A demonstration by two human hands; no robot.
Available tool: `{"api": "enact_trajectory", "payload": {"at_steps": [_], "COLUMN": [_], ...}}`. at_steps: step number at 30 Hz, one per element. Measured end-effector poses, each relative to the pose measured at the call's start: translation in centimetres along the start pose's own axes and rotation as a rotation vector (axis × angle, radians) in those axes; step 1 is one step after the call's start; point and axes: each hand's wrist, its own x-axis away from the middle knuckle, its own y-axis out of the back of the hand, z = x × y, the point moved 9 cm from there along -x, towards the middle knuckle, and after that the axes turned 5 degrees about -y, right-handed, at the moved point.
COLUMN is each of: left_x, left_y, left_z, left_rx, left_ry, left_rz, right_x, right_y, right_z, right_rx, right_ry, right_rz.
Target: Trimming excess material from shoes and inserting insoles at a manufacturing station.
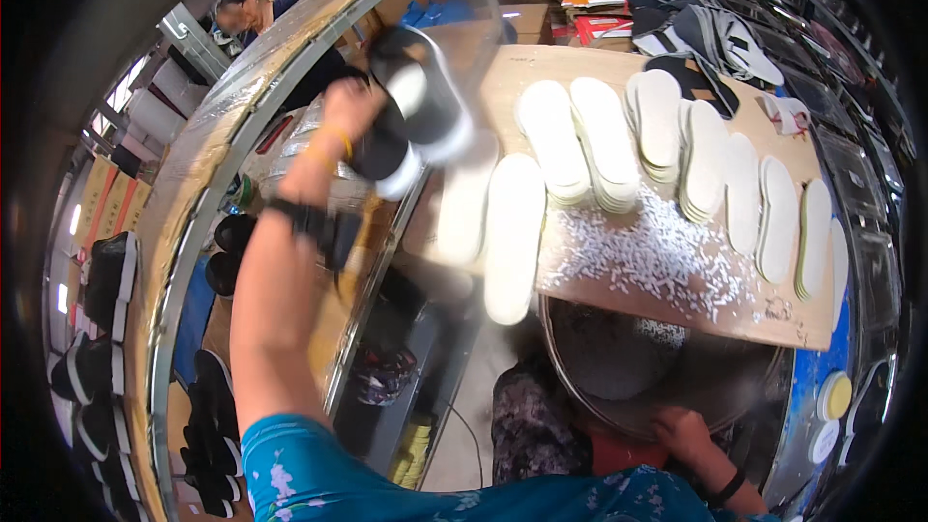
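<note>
My left hand (350,108), smeared by motion, is raised at the left with its fingers closed on a pair of black shoes (419,97). The shoes have white soles and hang beside the metal-edged shelf. Low at the right, my right hand (684,433) lies with curled fingers at the near rim of a dark round basin (590,406). Cream insoles (515,237) lie in stacks and singly across a brown board (580,295) over the basin. One overhangs the board's left edge. Small white pellets (648,246) are scattered on the board, and more lie inside the basin.
Dark shoes fill shelves (208,425) at the left, behind a long metal edge (184,261). Grey and black sandals (715,39) are piled beyond the board. Round yellow and white lids (833,394) sit on a blue surface at the right. Another person stands far left.
</note>
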Motion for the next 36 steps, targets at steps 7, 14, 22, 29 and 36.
{"api": "enact_trajectory", "payload": {"at_steps": [7, 14, 22, 29, 36], "left_x": [-4.4, 16.9, 24.1, 21.1, 10.2], "left_y": [-4.4, -2.8, 5.6, 3.3, 4.1], "left_z": [9.8, 13.1, 29.9, 22.9, 19.7], "left_rx": [0.121, 0.121, -0.205, -0.254, -0.463], "left_ry": [0.181, 0.247, 0.762, 0.437, 0.228], "left_rz": [0.039, 0.218, 0.08, 0.037, -0.21], "right_x": [-0.7, -0.3, -0.5, -0.4, -0.8], "right_y": [-1.2, -2.1, -1.1, -1.4, -1.2], "right_z": [-0.5, -1.4, -0.5, -1.0, -0.5], "right_rx": [0.129, 0.234, 0.176, 0.235, 0.281], "right_ry": [-0.094, -0.126, -0.1, -0.18, -0.155], "right_rz": [-0.006, 0.04, -0.044, 0.001, 0.091]}}
